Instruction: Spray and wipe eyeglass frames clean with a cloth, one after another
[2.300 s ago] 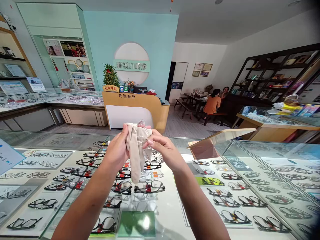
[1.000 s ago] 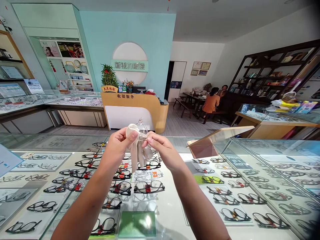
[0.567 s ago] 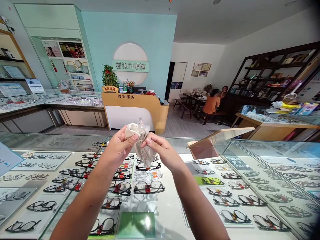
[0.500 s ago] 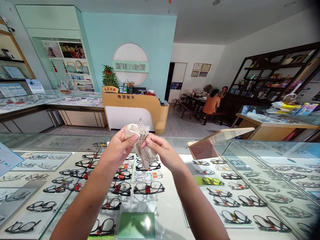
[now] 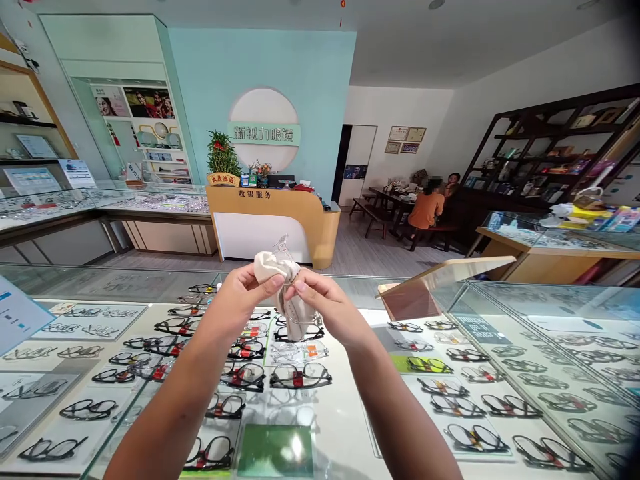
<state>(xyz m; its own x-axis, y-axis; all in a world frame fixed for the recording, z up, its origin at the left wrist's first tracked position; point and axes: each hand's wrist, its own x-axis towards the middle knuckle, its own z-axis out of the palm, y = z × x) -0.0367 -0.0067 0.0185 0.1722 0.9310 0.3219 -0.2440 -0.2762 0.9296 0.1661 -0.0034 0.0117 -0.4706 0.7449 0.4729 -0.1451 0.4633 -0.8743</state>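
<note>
Say the pale cloth point(image 5: 273, 264) is the middle of a clock. It is bunched up against the clear glasses point(image 5: 283, 247), and both are up in the air above the glass bench point(image 5: 345, 387). The left hand point(image 5: 244, 291), at 9 o'clock, pinches the cloth between its thumb and fingers. The right hand point(image 5: 325, 298), at 3 o'clock, pinches what looks like the middle of the clear glasses. One see-through end pokes out at 12 o'clock, and the loose part of the cloth hangs down at 6 o'clock.

The glasses are picked up and the cloth is on them, so that much is done. The rubbing looks part way along to me, since both hands are busy. I can't tell which bits are clean, because the cloth hides a lot.

The glass bench is like a big see-through box. In it, at 6 o'clock, are black glasses point(image 5: 286, 385) with a red tag point(image 5: 298, 380), and more pairs point(image 5: 475, 439) sit in rows at 4 and 8 o'clock. A green square point(image 5: 275, 450) is at 6 o'clock too; I can't tell if it is under the glass.
</note>
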